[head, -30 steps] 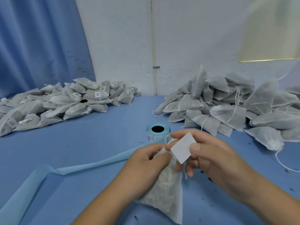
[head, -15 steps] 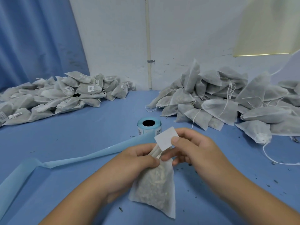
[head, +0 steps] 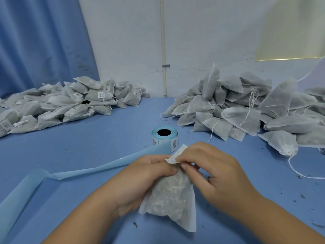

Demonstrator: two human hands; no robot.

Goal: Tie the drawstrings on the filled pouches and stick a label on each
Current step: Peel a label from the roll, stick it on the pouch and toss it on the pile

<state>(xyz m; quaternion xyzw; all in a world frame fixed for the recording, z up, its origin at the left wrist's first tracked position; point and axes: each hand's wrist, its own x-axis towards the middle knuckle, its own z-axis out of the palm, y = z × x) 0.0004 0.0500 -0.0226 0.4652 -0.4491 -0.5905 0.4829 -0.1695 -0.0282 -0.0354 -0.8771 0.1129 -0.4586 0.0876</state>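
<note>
pouch: we hold one filled pouch [head: 172, 196] at the centre of our view, its bottom edge resting on the table [head: 105, 141].
long axis: it runs from the gathered neck at 12 o'clock to the wide bottom at about 5 o'clock, tilted slightly.
left hand: our left hand [head: 149, 178] comes in from 8 o'clock, fingers curled round the pouch's upper part, thumb and forefinger nipping it just under the neck.
right hand: our right hand [head: 218, 175] comes in from 4 o'clock and its fingertips pinch a small white label [head: 170, 161] against the neck.
key relation: both hands meet at the neck, and the label sits between them, touching the pouch. the right hand is on it, so we judge the pressing-down falls to that hand while the left steadies.
step: labelling looks nearly done. we cannot tell whether the drawstring knot is tight, as fingers hide it.
label roll: a label roll [head: 163, 140] stands at 12 o'clock just beyond the hands, its pale blue backing strip [head: 91, 170] trailing off toward 8 o'clock.
piles: labelled pile [head: 73, 104] at 10 o'clock, untied pile [head: 242, 110] with loose strings at 2 o'clock, both well apart from us.
surface: blue table, flecked with dark crumbs near the pouch.
room: blue curtain [head: 38, 43] at 10 o'clock, white wall [head: 211, 41] with a thin pipe [head: 163, 41] at 12 o'clock.
</note>
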